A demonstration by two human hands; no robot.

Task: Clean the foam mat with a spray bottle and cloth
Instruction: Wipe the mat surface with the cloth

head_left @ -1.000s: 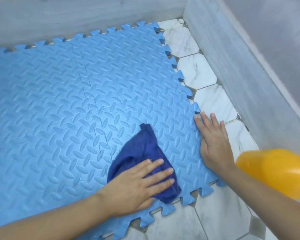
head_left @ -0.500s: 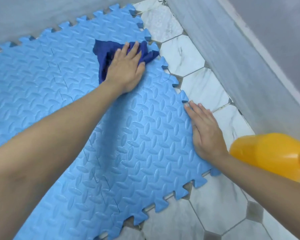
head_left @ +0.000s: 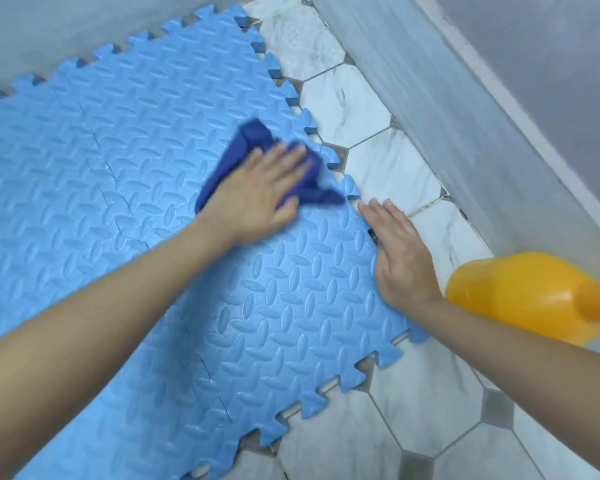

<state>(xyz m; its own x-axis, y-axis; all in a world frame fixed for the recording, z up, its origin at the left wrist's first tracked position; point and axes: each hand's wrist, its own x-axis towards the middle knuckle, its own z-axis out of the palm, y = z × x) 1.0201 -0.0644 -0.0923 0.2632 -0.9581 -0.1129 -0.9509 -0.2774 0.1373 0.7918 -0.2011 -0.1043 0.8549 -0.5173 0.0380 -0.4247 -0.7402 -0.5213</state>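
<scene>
A blue interlocking foam mat with a raised oval pattern covers the floor from the left to the middle. My left hand presses flat on a dark blue cloth near the mat's right edge; both are motion-blurred. My right hand lies flat, fingers together, on the mat's right edge where it meets the tiles, holding nothing. An orange spray bottle lies at the right, just beyond my right wrist, partly cut off by the frame.
White marble-look hexagonal floor tiles run along the mat's right and near sides. A grey wall with a skirting rises close on the right, and another grey wall borders the mat's far edge.
My left hand swept the cloth from the near edge out to the mat's far corner, then back toward me along the right edge. My right hand stayed flat on the mat's edge.
</scene>
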